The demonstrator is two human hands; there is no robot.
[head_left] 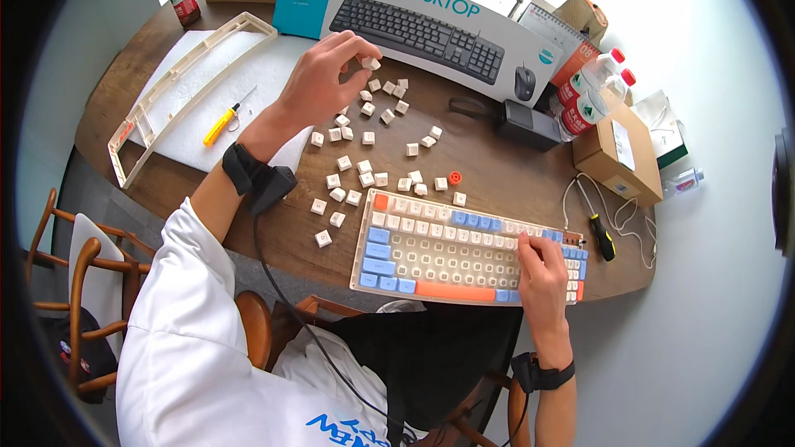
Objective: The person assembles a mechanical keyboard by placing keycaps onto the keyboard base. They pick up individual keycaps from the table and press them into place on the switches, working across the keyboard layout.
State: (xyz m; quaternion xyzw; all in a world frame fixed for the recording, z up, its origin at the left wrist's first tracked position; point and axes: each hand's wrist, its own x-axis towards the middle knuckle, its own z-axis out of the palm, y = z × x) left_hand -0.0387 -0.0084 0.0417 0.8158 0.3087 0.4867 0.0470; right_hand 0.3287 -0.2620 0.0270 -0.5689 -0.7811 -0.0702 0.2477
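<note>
Raised over the loose keycaps, my left hand (327, 66) pinches a white keycap (372, 64) between thumb and fingers. My right hand (542, 275) is over the right part of a keyboard (443, 255), its fingers pressed together at the upper white rows; whatever is between the fingertips is hidden. White, blue and orange keycaps sit on the keyboard's edges and upper rows, including a long orange space bar (455, 291). Its middle rows show bare switches. Many loose white keycaps (368, 138) and a round orange-red piece (455, 178) lie on the table behind and left of it.
A pale frame (195, 99) and a yellow screwdriver (220, 127) lie on white foam (178, 145). A keyboard box (414, 21) stands behind. Right are a black box-shaped device (527, 126), bottles (580, 116), a cardboard box (619, 161), a cable and a black-yellow screwdriver (603, 237).
</note>
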